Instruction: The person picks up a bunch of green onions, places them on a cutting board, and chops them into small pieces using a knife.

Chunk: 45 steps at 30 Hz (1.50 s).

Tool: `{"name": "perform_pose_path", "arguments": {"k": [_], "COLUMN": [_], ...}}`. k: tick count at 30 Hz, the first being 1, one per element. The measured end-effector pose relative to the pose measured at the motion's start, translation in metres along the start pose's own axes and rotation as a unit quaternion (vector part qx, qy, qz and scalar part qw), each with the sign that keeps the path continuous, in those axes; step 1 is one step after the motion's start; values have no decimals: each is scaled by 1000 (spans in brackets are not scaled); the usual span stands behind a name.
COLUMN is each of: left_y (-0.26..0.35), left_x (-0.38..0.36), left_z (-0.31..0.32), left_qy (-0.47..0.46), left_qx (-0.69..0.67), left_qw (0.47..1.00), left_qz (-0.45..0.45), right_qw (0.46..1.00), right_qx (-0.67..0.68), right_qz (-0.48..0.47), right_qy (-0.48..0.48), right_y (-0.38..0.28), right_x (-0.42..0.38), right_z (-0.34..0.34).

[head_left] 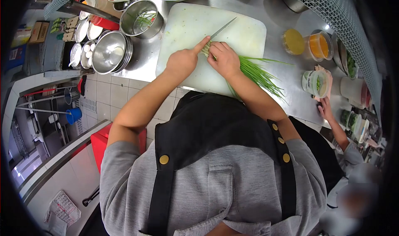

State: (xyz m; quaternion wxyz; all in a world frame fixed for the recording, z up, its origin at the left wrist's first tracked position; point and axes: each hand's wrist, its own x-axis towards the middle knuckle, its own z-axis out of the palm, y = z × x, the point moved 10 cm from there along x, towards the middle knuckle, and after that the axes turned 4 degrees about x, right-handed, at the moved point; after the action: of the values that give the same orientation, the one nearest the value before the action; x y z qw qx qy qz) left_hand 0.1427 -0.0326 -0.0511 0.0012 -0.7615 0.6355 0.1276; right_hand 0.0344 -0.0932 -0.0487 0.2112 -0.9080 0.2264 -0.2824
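Observation:
My left hand [183, 63] is closed round a knife [223, 28], its handle hidden in my palm and my index finger stretched along the blade. The blade points away to the upper right, over a white cutting board [187, 24]. Right beside it, my right hand [223, 59] presses down with bent fingers on a bundle of thin green stalks [259, 76], which look like chives or scallions. Their pale ends show between my two hands near the blade. The green tips fan out to the right, past the board's edge onto the steel counter [282, 66].
A steel pot [141, 20] with cut greens inside and stacked steel bowls [110, 53] stand left of the board. To the right are a yellow lid [294, 41], an orange-filled tub [319, 45] and a labelled tub [314, 82]. Another person's hand [326, 108] reaches in there.

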Motion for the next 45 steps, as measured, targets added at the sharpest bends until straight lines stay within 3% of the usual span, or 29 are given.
{"name": "perform_pose_path", "arguments": {"k": [5,10,13,19,25,29,34,37,45], "left_y": [5,3,5,4,11,5,7,8,10], "left_x": [-15,-12,0,-12,-2,3,-15,-4,-15], "left_z": [-27,6,5,-24,6,-10,-11,9,-9], "left_qy": [-30,-52,1,-34,-20,-7,-60,-45,-33], "left_qx": [-6,-12,-21,-18,-15,-41,-29,-44,-28], "left_qw": [999,998,1000,999,999,999,998,998,999], "left_qz": [8,-27,-9,7,-24,-1,-13,-28,0], "right_qw": [1000,1000,1000,1000,1000,1000,1000,1000,1000], "right_qx": [1,3,1,5,1,4,4,2,5], "right_qz": [-2,3,0,-7,6,-5,-3,-5,0], "right_qy": [2,2,5,17,14,7,11,13,7], "right_y": [0,0,-1,-3,-1,-2,-1,-2,1], "right_x": [0,0,0,0,2,-1,1,1,0], "right_z": [0,-1,-2,-4,-4,-3,-3,-3,-2]}}
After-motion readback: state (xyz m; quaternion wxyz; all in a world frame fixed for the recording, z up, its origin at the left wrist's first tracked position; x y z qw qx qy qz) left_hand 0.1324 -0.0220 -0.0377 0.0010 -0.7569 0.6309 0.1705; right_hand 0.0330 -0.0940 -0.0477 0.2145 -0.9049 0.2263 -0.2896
